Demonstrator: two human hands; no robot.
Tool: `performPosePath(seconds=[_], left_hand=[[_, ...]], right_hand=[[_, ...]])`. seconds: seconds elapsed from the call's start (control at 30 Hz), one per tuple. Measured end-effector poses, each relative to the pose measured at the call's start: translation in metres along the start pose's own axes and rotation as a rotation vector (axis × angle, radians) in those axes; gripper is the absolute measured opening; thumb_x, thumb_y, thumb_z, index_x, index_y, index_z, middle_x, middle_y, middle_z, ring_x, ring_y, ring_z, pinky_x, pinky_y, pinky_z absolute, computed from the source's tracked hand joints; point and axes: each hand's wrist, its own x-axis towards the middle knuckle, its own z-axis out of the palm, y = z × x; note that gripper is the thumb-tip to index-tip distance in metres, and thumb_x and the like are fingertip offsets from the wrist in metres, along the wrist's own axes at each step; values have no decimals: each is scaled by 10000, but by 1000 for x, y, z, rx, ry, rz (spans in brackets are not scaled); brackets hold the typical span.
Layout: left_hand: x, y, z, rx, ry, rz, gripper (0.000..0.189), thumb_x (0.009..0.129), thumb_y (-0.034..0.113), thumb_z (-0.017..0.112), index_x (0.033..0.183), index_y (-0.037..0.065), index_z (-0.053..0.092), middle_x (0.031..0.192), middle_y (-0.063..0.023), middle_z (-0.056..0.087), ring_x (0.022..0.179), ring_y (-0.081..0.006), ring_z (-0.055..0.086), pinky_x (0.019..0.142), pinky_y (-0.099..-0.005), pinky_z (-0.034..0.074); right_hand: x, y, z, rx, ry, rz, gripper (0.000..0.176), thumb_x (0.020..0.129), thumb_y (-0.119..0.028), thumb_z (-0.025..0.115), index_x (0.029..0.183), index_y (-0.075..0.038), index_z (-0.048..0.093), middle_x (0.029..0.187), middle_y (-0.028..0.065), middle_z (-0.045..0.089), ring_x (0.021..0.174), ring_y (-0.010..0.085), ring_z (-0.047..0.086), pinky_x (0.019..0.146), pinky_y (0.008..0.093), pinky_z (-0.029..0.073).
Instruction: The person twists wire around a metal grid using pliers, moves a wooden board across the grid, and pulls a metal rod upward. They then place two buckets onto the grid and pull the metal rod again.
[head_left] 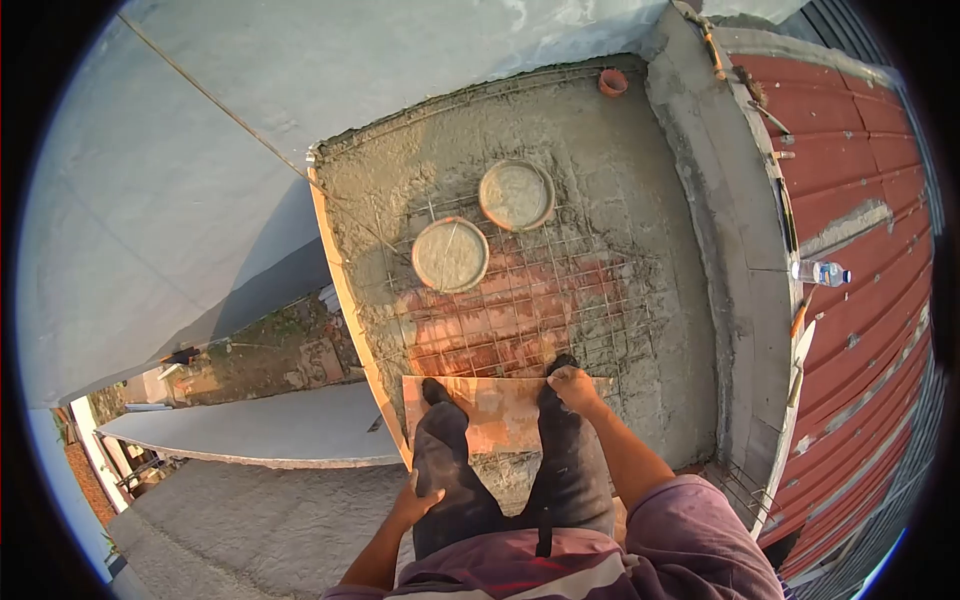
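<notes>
My left hand (pixel 416 502) lies against the side of my left thigh, thumb stretched out and holding nothing that I can see. My right hand (pixel 573 389) is by my right knee with its fingers curled; whatever may be in them is hidden. Both feet are on or beside a board (pixel 500 410) that lies across the work area. Beyond it, a steel rebar mesh (pixel 520 300) is laid over a reddish surface. Two round tubs full of grey wet mix, a nearer tub (pixel 450 255) and a farther tub (pixel 516 195), rest on the mesh.
Wet concrete (pixel 620 150) surrounds the mesh. A small red bucket (pixel 612 83) sits at the far corner. Formwork (pixel 350 310) edges the left, with a drop beyond. At right are a concrete ledge (pixel 740 300), a water bottle (pixel 822 273) and red roofing (pixel 870 350). A thin line (pixel 220 105) hangs upper left.
</notes>
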Motion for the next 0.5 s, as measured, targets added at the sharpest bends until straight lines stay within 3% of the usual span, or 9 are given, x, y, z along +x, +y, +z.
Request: performPosePath(seconds=[0.07,0.1,0.13,0.17,0.2,0.23,0.33,0.4,0.5], left_hand=[[54,-18,16,207,-68,68,1256,737,637,814,1592,-46,197,1588,-334,315,1427,-445,428,1168,-427,374],[65,-12,25,506,-17,-39,1263,708,663,821,1602,7,217,1585,-338,293,1411,-491,420,1132,-480,423],[68,0,29,503,18,-85,1243,706,659,822,1599,26,234,1562,-332,321,1395,-491,437,1112,-489,443],[69,19,27,500,49,-142,1224,705,655,823,1597,44,250,1540,-326,349,1378,-492,454,1092,-498,462],[77,24,26,500,88,-190,1205,703,651,825,1595,63,266,1517,-321,377,1361,-492,471,1072,-507,482],[85,13,31,507,191,-160,1117,697,623,833,1555,91,356,1428,-277,464,1276,-460,551,1017,-505,520],[93,0,27,473,182,-168,1051,703,612,831,1514,83,424,1414,-246,489,1234,-442,579,1006,-498,520],[93,-8,27,461,197,-180,1009,705,599,833,1486,78,464,1401,-230,509,1228,-429,585,1002,-493,518],[93,-10,24,458,229,-183,973,706,588,835,1461,74,499,1379,-224,531,1230,-414,585,1006,-487,513]], right_hand=[[62,-26,-7,-21,94,-91,363,944,-311,710,1153,-16,677,948,110,738,820,175,696,743,355,548],[110,-33,-9,53,124,-108,378,945,-303,711,1175,-7,663,970,123,740,865,186,695,765,358,548],[155,-36,-9,123,138,-110,395,946,-296,712,1197,3,650,991,135,741,910,197,694,787,361,547],[198,-45,-10,146,266,-207,476,899,-370,754,1199,-18,641,901,144,713,822,297,690,763,431,541],[231,-72,-16,125,326,-169,589,889,-388,774,1270,23,592,902,131,694,818,269,681,752,429,545],[277,-79,-18,286,320,-214,657,876,-411,790,1285,56,574,964,143,682,876,271,680,780,415,546],[385,-118,-32,61,575,-173,941,785,-473,860,1444,53,441,1214,245,666,1133,345,656,981,413,510],[433,-138,-36,210,688,-238,1037,766,-464,878,1498,57,361,1284,272,643,1231,372,614,1048,433,479],[453,-169,-42,429,545,-184,1026,782,-448,875,1485,76,342,1204,231,655,1198,338,607,1042,459,477]])
